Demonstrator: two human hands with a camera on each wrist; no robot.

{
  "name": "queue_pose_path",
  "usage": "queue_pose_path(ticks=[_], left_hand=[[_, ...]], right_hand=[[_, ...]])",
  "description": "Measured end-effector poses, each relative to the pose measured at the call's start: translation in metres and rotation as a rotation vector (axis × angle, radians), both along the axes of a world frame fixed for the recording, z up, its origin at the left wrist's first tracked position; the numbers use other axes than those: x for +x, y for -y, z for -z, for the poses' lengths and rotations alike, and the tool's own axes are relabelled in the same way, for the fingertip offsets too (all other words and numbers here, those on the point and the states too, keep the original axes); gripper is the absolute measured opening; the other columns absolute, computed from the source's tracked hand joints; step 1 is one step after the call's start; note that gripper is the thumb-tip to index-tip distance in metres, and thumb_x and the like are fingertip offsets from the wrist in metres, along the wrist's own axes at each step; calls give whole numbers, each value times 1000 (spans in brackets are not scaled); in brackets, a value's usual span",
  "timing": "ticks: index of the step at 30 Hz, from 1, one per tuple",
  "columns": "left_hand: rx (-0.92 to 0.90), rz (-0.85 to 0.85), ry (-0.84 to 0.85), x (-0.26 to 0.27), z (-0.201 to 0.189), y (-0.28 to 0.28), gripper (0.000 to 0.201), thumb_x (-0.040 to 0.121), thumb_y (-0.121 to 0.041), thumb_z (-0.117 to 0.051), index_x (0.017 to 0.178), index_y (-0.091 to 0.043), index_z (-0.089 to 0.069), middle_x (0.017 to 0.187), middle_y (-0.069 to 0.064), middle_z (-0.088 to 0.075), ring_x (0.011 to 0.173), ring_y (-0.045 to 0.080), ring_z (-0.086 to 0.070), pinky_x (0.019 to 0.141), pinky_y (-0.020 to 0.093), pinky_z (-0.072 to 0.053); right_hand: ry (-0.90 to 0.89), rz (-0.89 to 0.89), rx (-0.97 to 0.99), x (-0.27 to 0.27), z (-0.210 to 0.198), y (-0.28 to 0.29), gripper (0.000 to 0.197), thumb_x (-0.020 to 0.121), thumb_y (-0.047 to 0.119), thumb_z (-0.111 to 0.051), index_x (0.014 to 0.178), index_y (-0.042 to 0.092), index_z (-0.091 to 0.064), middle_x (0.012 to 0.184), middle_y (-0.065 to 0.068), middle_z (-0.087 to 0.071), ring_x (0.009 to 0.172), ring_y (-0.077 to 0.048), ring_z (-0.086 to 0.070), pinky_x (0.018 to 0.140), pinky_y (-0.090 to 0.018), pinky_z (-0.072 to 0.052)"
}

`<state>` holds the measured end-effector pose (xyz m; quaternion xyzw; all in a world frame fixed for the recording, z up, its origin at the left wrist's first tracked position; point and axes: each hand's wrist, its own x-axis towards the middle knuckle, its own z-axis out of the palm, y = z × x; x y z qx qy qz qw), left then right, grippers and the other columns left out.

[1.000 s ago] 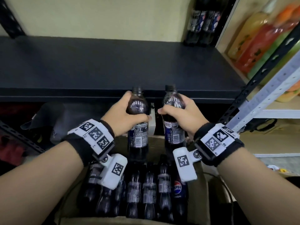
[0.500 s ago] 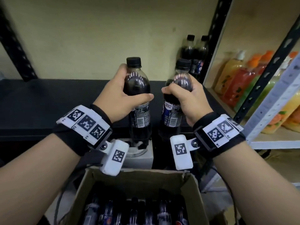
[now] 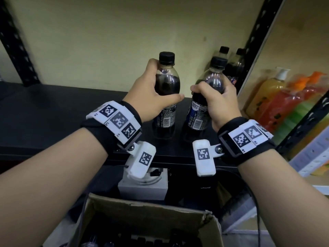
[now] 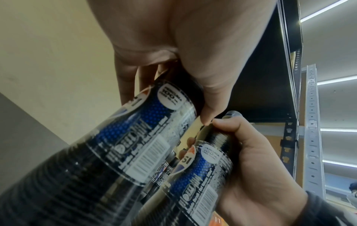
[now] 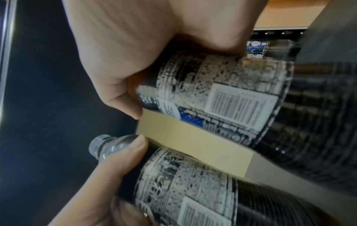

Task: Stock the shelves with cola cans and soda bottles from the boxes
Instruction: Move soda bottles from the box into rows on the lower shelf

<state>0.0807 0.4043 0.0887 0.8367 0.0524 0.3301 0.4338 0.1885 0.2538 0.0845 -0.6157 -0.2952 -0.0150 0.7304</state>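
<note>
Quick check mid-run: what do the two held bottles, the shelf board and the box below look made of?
Bottles, one in the left hand and one in the right hand: the left bottle and right bottle look like clear glossy plastic, with highlights, ribbed bases and printed film labels.
Shelf board: dark, matte, smooth; material unclear.
Box: brown corrugated cardboard, with frayed flap edges.

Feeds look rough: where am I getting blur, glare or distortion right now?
Head view: sharp centre, shelf uprights streaked, edges bowed. Left wrist view: strong fisheye, ceiling strip lights glaring, left bottle label smeared. Right wrist view: dim, right bottle label blurred.
</note>
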Motion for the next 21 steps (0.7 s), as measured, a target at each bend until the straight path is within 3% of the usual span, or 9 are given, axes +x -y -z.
queue_pose_path(ticks=[4,8,13,16,18,21], left_hand=[[4,-14,-10,9,8,-1,63,80,-30,-83,125,-20,-40,96,-9,-64,84,3,-66,76,18,-53],[21,-24,-22,13,7,-2,64,80,-37,-83,124,-20,-40,97,-10,-64,84,1,-65,74,16,-52],[43,30,-87,10,1,-3,54,88,-50,-71,122,-19,-42,100,-9,-66,88,5,-67,78,28,-55],[11,66,-130,8,-2,-9,54,87,-55,-68,125,-23,-46,105,-7,-66,96,8,-66,89,38,-55],[1,61,-157,4,-5,-13,66,74,-67,-68,124,-29,-49,109,-10,-65,95,11,-67,84,39,-56],[-26,44,-175,-4,-12,-17,78,58,-69,-76,123,-35,-51,113,-12,-63,83,16,-71,76,45,-60]], right_hand=[[-1,-15,-7,4,6,-4,25,72,4,-78,72,22,-61,68,4,-62,67,-17,-60,67,-34,-53],[3,1,-9,8,11,-6,22,74,8,-79,74,21,-61,69,3,-63,69,-19,-61,71,-40,-54],[32,-18,-14,1,17,-9,31,83,33,-82,90,9,-62,78,2,-61,74,-13,-60,74,-34,-56],[-25,-28,-48,-2,14,-7,55,77,49,-83,101,3,-63,89,-10,-66,84,-24,-66,87,-53,-59],[-67,-38,-98,-2,10,-1,56,76,51,-83,108,10,-64,101,-12,-72,94,-25,-72,92,-54,-57],[-23,70,-248,1,2,13,64,69,56,-86,115,23,-58,107,3,-73,95,-11,-73,92,-42,-59]])
